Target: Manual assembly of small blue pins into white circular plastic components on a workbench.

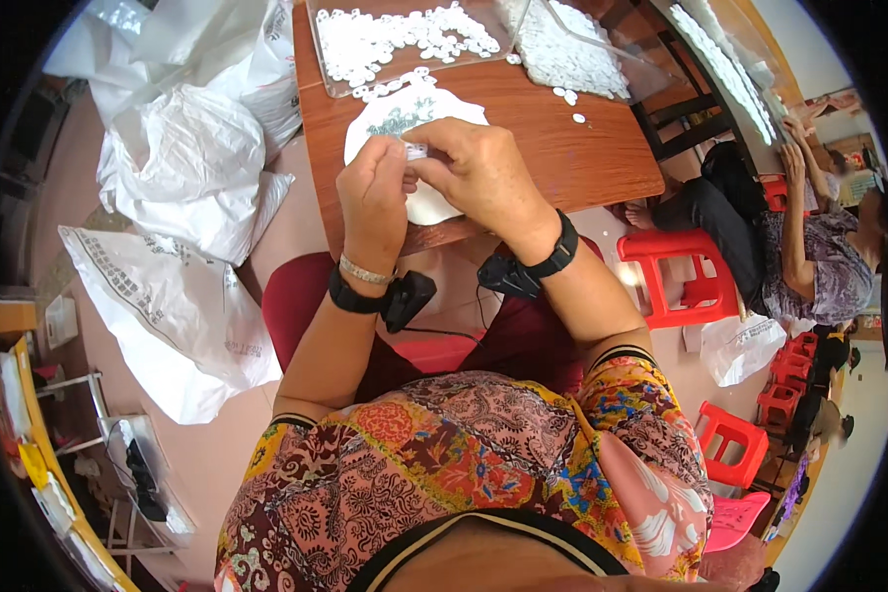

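Head view: the fingers of the left hand (373, 192) and right hand (485, 176) pinched a small white piece (417, 151) between their tips. Just beneath the fingers lay a white sheet (456, 108), round-edged, green-printed; beyond them, a clear, straight-edged tray (414, 65) of white oval pieces (350, 44), all on a wood-grain tabletop (592, 166).

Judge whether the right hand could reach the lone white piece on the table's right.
Probably yes: nothing stands between the right hand and the lone white piece, though that hand holds a small white item.
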`<state>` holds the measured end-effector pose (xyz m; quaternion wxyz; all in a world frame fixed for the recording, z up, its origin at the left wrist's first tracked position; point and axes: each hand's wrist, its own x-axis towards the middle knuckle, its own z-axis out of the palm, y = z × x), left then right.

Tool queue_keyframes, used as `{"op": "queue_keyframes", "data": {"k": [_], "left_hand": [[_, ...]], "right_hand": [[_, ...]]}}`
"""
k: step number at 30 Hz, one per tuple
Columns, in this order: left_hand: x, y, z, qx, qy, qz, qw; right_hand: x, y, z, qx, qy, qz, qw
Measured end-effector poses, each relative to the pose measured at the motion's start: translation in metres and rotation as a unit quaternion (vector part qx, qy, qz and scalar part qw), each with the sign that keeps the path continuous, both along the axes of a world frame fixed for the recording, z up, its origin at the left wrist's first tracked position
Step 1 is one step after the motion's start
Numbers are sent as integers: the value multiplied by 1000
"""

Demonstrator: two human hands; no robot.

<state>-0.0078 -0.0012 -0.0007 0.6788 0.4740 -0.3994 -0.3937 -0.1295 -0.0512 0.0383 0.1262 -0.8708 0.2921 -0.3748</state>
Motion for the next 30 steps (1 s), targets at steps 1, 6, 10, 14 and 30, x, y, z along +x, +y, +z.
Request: {"op": "queue_keyframes", "data": {"k": [1,6,10,14,30], "left_hand": [[1,0,2,-6,25,-4,1000],[29,3,2,-46,30,11,998],[38,-2,7,-58,94,12,994],[42,1,6,-45,93,27,994],[50,-2,6,-55,117,18,991]], "right_hand": [[-5,-4,7,-3,-6,-4,1000],[-47,-42,72,-69,-25,-125,989],[-66,-85,130,-154,-99,-193,964],[-85,-146,151,-198,44,-337,920],[-121,-256,113,41,-100,-259,960]]}}
